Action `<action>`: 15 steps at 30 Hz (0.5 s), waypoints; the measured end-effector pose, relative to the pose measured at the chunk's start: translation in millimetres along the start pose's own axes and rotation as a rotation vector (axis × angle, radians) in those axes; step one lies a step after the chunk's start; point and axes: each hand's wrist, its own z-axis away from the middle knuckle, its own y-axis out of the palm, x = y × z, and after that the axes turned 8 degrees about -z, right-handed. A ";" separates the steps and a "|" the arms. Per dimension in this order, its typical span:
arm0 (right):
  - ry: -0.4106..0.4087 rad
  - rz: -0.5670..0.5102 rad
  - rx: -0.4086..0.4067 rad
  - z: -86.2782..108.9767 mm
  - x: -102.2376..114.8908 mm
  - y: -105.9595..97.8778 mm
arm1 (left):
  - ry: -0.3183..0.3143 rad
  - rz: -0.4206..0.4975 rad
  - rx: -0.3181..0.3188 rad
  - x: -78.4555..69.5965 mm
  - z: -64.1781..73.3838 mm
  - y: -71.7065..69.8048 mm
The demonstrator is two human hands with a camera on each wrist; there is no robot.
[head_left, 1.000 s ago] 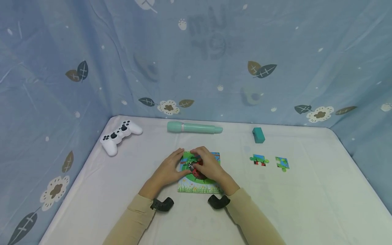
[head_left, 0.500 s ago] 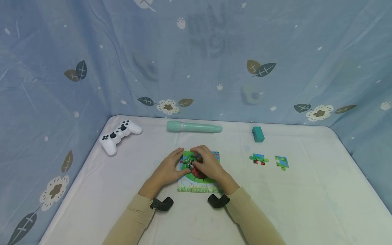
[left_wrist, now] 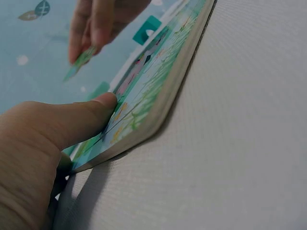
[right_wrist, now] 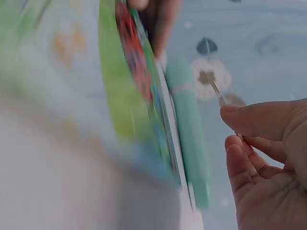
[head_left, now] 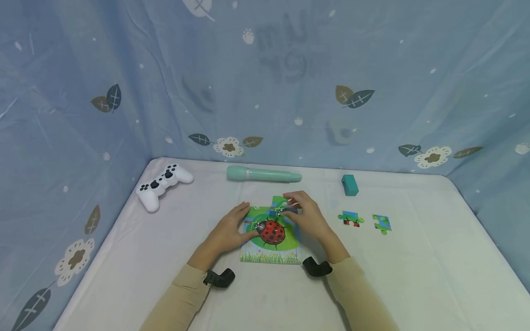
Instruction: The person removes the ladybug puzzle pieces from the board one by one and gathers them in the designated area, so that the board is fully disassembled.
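Observation:
A ladybug jigsaw puzzle board (head_left: 272, 232) lies on the table in the head view. My left hand (head_left: 228, 232) holds it by its left side; in the left wrist view the thumb (left_wrist: 91, 112) rests on top of the board's edge and the other fingers are mostly hidden. Over the board's upper right, my right hand (head_left: 308, 214) pinches a green and blue puzzle piece (head_left: 279, 201) between thumb and fingers. That puzzle piece (right_wrist: 222, 101) shows nearly edge-on in the right wrist view, raised off the board. The right hand covers the board's upper right corner.
Two loose puzzle pieces lie to the right, one with red and black (head_left: 351, 218) and one mostly green and blue (head_left: 383, 223). Behind are a mint-green tapered stick (head_left: 265, 174) and a teal block (head_left: 349, 185). A white game controller (head_left: 163, 185) sits back left, before a blue curtain (head_left: 269, 92).
My right hand has lifted off the ladybug and moved right and slightly back, with a puzzle piece between its fingers. The ladybug is uncovered. My left hand has stayed on the board.

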 end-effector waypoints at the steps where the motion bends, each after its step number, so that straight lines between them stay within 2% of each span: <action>1: 0.014 0.006 -0.006 2.5 -2.1 -5.8 | 0.001 -0.002 -0.001 0.3 0.1 0.3; 9: 0.097 0.031 -0.047 30.4 -27.0 -51.4 | -0.001 -0.028 -0.007 2.6 -0.2 2.7; 15: 0.144 0.096 -0.058 44.6 -43.9 -74.2 | 0.004 -0.022 -0.015 0.8 -0.3 2.6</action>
